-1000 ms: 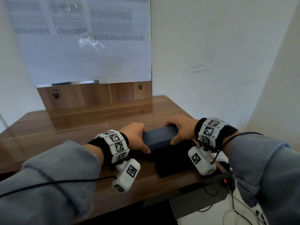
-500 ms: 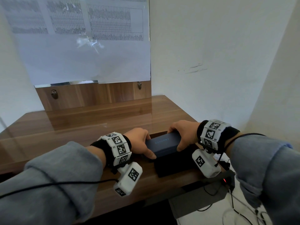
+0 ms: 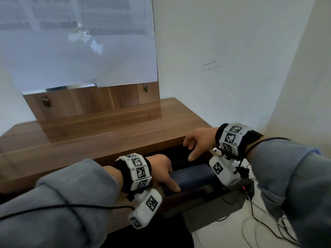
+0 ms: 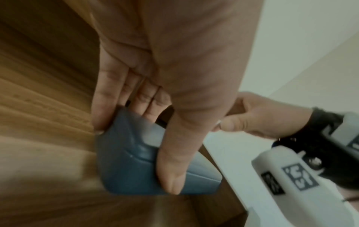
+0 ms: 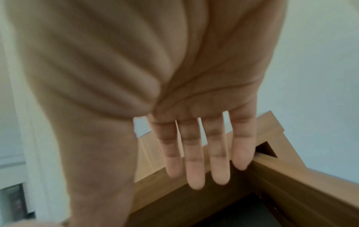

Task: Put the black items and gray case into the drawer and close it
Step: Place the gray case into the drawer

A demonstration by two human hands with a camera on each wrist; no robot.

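A glossy brown wooden desk [image 3: 93, 133] fills a white-walled corner, and everything else sits in relation to it. Nearest the viewer, below the desk's front edge, the pulled-out wooden drawer [image 3: 186, 196] stands open. The long dark gray-blue rounded case [image 3: 192, 177] lies lengthwise inside the drawer, close to its front panel. The left hand [image 3: 161, 168] grips the case's left end, thumb along the near side and fingers [image 4: 143, 98] curled over the far side, so it holds the case. The left wrist view shows that end of the case [image 4: 132, 162] right against the wood. A dark interior lies behind and under the case; whether black items rest there cannot be told. Just past the case, at the drawer's right rear beneath the desk's front edge, the right hand [image 3: 198, 142] hovers with nothing in it, its fingers [image 5: 194, 161] straight and slightly spread, apart from the case. Beyond, at the desk's back, a wooden panel [image 3: 93, 101] carries two small metal knobs [image 3: 46, 101], and a large white printed sheet [image 3: 77, 38] hangs above it.
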